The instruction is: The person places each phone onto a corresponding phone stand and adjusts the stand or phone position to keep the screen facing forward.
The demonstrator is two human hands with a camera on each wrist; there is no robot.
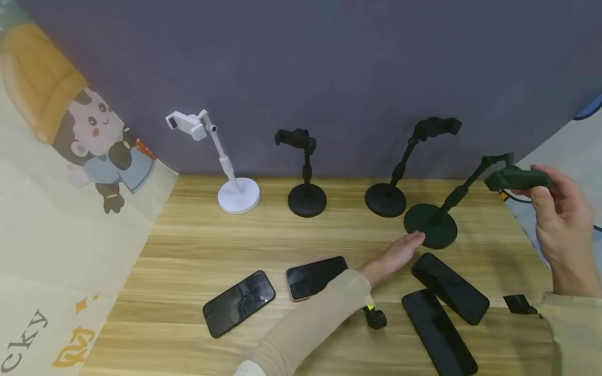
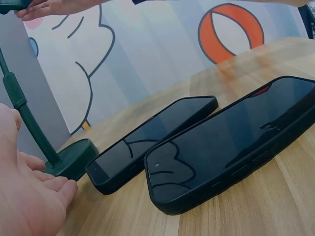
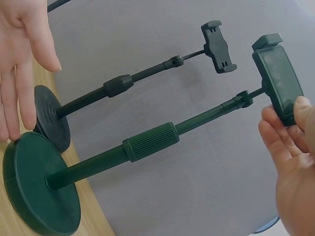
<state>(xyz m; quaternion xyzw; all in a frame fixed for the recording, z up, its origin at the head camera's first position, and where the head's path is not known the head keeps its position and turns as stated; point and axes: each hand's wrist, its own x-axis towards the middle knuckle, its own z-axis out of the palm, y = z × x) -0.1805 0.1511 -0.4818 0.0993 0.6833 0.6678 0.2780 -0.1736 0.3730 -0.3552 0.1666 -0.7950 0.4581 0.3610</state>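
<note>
A dark green phone stand (image 1: 430,227) stands at the right of the table, its round base flat on the wood and its arm leaning right. My right hand (image 1: 564,224) pinches the lower end of the stand's clamp head (image 3: 280,78) between thumb and fingers. With straight fingers, my left hand (image 1: 395,257) reaches to the base's near left edge, fingertips right at its rim. In the left wrist view, two black phones (image 2: 157,137) lie just beyond that hand, one close against the other. No phone sits in the green clamp.
Two black phone stands (image 1: 307,201) (image 1: 385,200) and a white phone stand (image 1: 239,196) line the back by the grey panel (image 1: 301,78). Two more phones (image 1: 240,303) (image 1: 315,277) lie left of centre, one partly behind my left sleeve. A cable (image 1: 514,198) runs behind the right edge.
</note>
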